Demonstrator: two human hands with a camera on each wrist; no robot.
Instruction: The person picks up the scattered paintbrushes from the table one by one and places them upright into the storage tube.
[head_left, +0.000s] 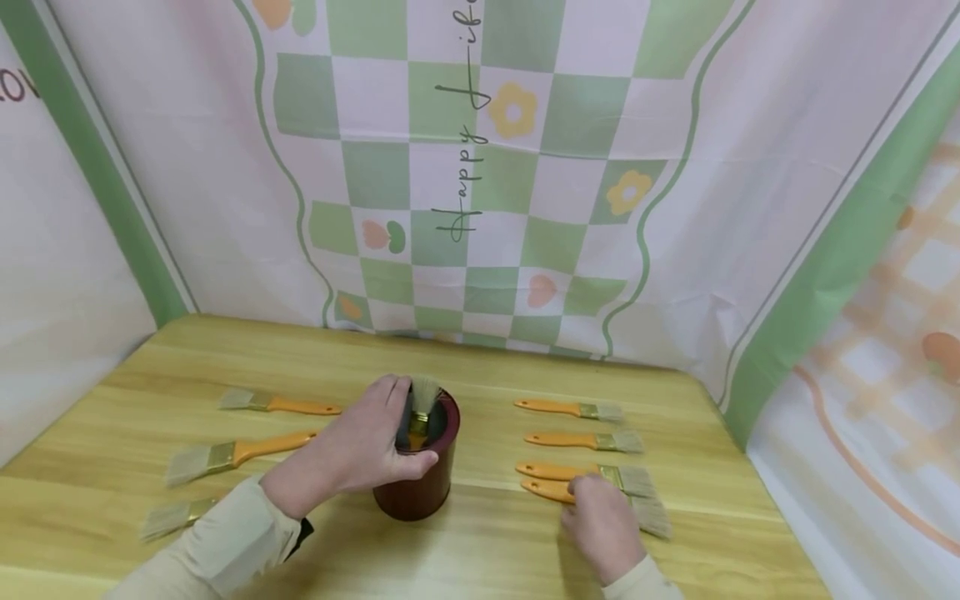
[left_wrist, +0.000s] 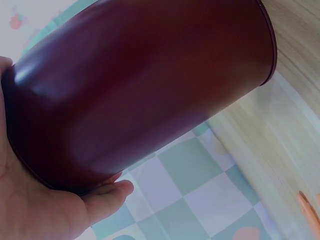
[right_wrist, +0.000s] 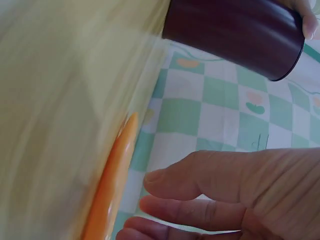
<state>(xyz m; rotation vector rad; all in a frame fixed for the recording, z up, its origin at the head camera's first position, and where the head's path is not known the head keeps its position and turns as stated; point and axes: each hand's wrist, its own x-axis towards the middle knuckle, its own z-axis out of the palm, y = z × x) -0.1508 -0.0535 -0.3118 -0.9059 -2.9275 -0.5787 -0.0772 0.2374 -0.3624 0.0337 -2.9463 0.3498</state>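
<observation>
My left hand (head_left: 360, 450) grips the rim of a dark red can (head_left: 420, 487), which stands upright on the table; its thumb shows along the can's near side. Inside the can, a paintbrush (head_left: 423, 400) stands with its bristles up. My right hand (head_left: 602, 523) is over the nearest paintbrush (head_left: 546, 490) of the right-hand group, covering its middle. The right wrist view shows the thumb and fingertips (right_wrist: 155, 177) beside an orange handle (right_wrist: 111, 185), not closed round it. Just beyond lies another brush (head_left: 551, 472), very close to the first.
Two more orange-handled paintbrushes, a farther one (head_left: 551, 407) and a nearer one (head_left: 562, 439), lie right of the can. To its left lie three others: a far brush (head_left: 300, 407), a middle brush (head_left: 262, 448) and a near brush (head_left: 176, 517). A patterned cloth (head_left: 495, 192) hangs behind the wooden table (head_left: 495, 542).
</observation>
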